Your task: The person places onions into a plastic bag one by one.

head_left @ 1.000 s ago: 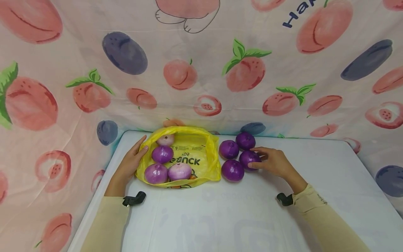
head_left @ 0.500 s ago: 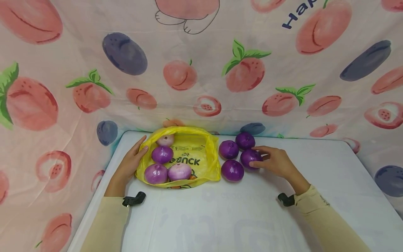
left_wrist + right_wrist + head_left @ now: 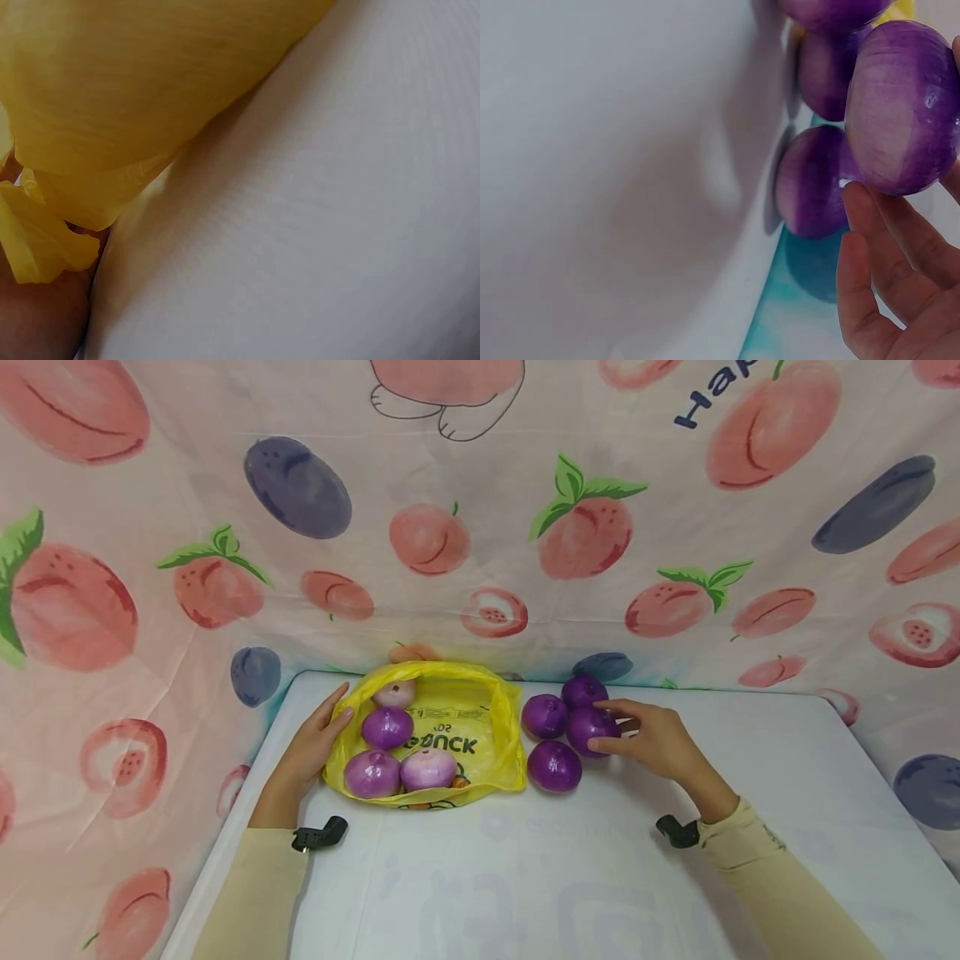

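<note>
A yellow plastic bag (image 3: 491, 727) lies with its mouth spread, several purple onions (image 3: 387, 727) inside. My left hand (image 3: 307, 752) is at its left rim, thumb overlapping the edge. In the left wrist view the yellow bag (image 3: 135, 82) fills the upper left, over part of the left hand (image 3: 37, 319). My right hand (image 3: 652, 739) grips a dark purple onion (image 3: 591, 732) between thumb and fingers. The right wrist view shows this held onion (image 3: 904, 109) raised above the table, with the fingers (image 3: 907, 247) under and beside it.
Three more dark purple onions (image 3: 554, 767) sit right of the bag, close to the held one. White cloth covers the table (image 3: 480, 877). A fruit-print curtain (image 3: 480, 543) stands along the back edge and left side.
The right hand has brought the gripped onion slightly up and left, closer to the onions behind it. The left hand, the bag and the other onions look unmoved.
</note>
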`<state>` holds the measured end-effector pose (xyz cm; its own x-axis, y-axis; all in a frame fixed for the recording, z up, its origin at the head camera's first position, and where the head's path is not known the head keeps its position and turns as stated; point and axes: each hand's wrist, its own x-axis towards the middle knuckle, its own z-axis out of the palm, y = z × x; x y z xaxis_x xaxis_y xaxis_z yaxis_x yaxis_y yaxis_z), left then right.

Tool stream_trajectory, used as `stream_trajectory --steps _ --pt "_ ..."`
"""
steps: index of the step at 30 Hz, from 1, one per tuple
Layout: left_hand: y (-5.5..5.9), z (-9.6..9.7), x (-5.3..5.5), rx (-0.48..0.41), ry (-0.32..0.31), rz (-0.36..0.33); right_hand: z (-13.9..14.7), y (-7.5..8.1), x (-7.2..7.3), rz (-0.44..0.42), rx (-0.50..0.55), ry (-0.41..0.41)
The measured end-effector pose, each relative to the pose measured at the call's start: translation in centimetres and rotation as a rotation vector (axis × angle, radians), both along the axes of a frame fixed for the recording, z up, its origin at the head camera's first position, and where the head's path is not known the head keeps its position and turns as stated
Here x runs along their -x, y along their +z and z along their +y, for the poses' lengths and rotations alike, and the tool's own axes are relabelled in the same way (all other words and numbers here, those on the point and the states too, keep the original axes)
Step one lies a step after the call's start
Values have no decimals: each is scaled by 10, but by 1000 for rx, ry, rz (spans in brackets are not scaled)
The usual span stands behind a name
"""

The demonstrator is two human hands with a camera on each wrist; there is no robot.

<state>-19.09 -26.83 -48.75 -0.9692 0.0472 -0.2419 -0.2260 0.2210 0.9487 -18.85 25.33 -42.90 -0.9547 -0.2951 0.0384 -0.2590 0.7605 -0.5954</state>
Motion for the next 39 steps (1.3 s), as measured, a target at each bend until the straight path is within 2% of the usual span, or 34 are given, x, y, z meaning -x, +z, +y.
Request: stream_trajectory --steps 10,22,30,39 --pt "-4 -2 1 2 1 16 -24 11 1 7 49 3" --pt "-4 -1 1 -7 -5 31 -67 20 6 7 104 25" --pt "-5 -2 2 -38 -16 52 -104 22 10 -4 134 76" --pt "-5 -2 2 -44 -17 41 -138 20 16 -25 143 105"
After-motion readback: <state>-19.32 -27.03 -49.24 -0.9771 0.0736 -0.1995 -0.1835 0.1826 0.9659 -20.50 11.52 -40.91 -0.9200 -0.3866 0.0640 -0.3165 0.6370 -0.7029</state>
